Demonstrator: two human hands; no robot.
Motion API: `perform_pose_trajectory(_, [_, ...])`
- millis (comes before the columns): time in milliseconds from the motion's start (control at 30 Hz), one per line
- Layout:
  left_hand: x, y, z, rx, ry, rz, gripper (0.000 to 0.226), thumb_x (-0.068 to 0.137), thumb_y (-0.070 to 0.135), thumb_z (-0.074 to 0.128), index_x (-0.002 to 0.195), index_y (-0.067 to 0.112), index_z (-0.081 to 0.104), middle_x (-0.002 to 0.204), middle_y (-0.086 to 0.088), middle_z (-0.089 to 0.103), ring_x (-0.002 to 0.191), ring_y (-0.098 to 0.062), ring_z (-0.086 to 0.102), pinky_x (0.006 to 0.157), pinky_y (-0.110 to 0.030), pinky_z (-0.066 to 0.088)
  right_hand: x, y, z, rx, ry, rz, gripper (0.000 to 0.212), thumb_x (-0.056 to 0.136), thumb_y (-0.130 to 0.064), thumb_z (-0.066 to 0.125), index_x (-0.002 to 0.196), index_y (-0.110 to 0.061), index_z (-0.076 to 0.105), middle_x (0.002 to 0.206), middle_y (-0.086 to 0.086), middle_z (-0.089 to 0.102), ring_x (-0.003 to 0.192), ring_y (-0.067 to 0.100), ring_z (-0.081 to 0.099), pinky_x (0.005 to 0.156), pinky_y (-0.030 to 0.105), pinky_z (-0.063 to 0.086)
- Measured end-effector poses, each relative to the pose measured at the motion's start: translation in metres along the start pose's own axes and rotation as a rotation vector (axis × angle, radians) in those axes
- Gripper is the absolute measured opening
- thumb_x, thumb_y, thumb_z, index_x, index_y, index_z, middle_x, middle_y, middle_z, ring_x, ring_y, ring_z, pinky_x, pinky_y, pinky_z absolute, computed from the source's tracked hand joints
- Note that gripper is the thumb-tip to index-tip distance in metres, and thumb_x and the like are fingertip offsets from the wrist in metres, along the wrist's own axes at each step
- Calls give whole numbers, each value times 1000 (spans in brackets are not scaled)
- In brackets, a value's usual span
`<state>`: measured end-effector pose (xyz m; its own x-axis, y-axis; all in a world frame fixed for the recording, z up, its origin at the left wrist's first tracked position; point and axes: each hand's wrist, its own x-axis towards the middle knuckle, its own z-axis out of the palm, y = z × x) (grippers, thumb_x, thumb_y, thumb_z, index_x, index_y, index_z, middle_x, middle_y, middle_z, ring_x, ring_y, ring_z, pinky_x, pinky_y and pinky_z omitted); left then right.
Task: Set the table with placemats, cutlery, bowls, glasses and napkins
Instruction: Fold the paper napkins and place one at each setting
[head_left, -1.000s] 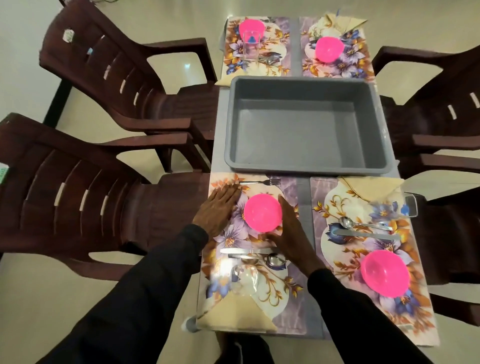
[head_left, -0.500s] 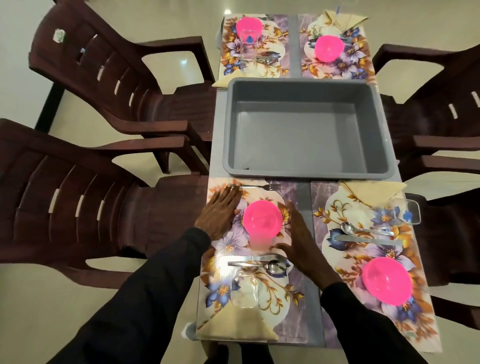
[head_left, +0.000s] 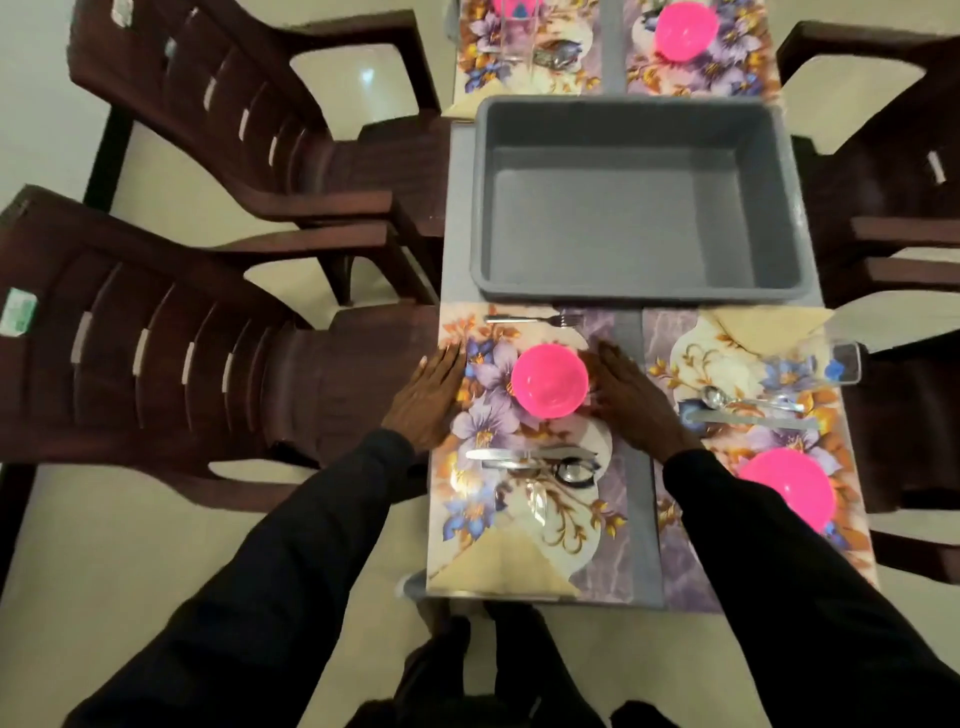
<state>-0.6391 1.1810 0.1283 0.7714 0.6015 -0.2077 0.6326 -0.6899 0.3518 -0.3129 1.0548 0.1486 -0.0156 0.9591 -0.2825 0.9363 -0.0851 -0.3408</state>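
A pink bowl (head_left: 549, 380) stands on the near left floral placemat (head_left: 483, 436). My left hand (head_left: 427, 397) lies flat on that mat's left edge, fingers straight. To the bowl's right, my right hand (head_left: 631, 402) lies flat beside it, fingers straight. A fork (head_left: 530, 318) lies at the mat's far edge. A knife and spoon (head_left: 535, 462), a clear glass (head_left: 537, 501) and a folded napkin (head_left: 501, 569) sit nearer me. The near right placemat (head_left: 675, 545) carries a pink bowl (head_left: 787, 488), cutlery (head_left: 748, 408), a napkin (head_left: 769, 325) and a glass (head_left: 841, 361).
A grey tub (head_left: 631, 291) with nothing in it sits mid-table. Two more set placemats with pink bowls (head_left: 685, 23) lie beyond it. Dark brown plastic chairs (head_left: 156, 353) flank both sides of the narrow table.
My left hand slid left to the mat's edge. My right hand moved off the bowl's near side to its right. The view tilted down and closer.
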Motion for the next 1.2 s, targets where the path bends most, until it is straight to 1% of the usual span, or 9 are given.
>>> perform_pose_trajectory(200, [-1, 0, 6, -62, -11, -29, 91, 100, 41, 60, 164, 9, 4, 173, -10, 3, 159, -24, 1, 127, -37, 17, -3, -3, 0, -33, 17, 6, 98, 83, -76, 38, 161, -21, 17, 169, 7, 10, 156, 25, 9, 123, 51, 25])
perform_pose_trajectory(500, [0, 10, 0, -75, -78, -63, 106, 93, 47, 67, 164, 6, 0, 172, -13, -5, 159, -30, -4, 126, -43, 23, -8, -3, -2, 45, 18, 44, 95, 82, -74, 39, 162, -28, 14, 170, 1, 7, 156, 24, 10, 120, 49, 26])
perform_pose_trajectory(600, [-1, 8, -3, -85, -91, -58, 107, 93, 50, 67, 164, 8, -1, 172, -12, -5, 159, -28, -5, 127, -46, 24, -10, -8, -2, 63, 43, 44, 87, 88, -59, 57, 160, -27, 21, 169, 2, 15, 155, 24, 15, 119, 48, 28])
perform_pose_trajectory(700, [-6, 11, -15, -150, -3, -53, 100, 95, 45, 66, 164, 9, 3, 172, -11, 1, 158, -23, -1, 128, -45, 21, -18, -15, -15, 122, 277, 62, 55, 94, -16, 67, 147, -15, 48, 154, 12, 46, 143, 29, 42, 112, 51, 44])
perform_pose_trajectory(767, [-9, 11, -25, -179, 112, -61, 96, 97, 52, 60, 164, 11, 4, 173, -8, 3, 159, -20, 1, 129, -41, 16, -24, -19, -34, 120, 539, 54, 33, 100, -13, 52, 130, -3, 62, 134, 19, 63, 126, 33, 58, 104, 46, 50])
perform_pose_trajectory(867, [6, 7, -45, -108, 267, -21, 88, 100, 34, 63, 164, 7, 9, 172, -13, 6, 159, -24, 4, 127, -41, 18, -18, -4, -58, -27, 775, 86, 33, 96, 0, 51, 127, 4, 62, 129, 23, 63, 123, 36, 57, 108, 42, 45])
perform_pose_trajectory(967, [46, 11, -70, 28, 356, 105, 72, 102, 16, 54, 161, -1, 17, 170, -21, 10, 158, -33, 10, 127, -48, 22, 4, 29, -70, -203, 570, 231, 65, 88, 2, 63, 149, 0, 40, 154, 26, 38, 145, 42, 33, 121, 52, 25])
perform_pose_trajectory(1067, [81, 20, -81, 88, 267, 119, 69, 104, 28, 40, 161, 0, 14, 170, -21, 5, 158, -36, 6, 126, -48, 21, 19, 47, -64, -277, 305, 320, 82, 93, -28, 66, 157, -4, 23, 162, 29, 18, 150, 47, 17, 120, 61, 19])
perform_pose_trajectory(1200, [97, 25, -75, 133, 165, 74, 69, 106, 42, 22, 164, 8, 3, 171, -14, -7, 158, -32, -6, 128, -48, 17, 27, 54, -57, -255, 275, 299, 86, 95, -34, 62, 160, -6, 13, 164, 28, 11, 152, 46, 11, 119, 65, 16])
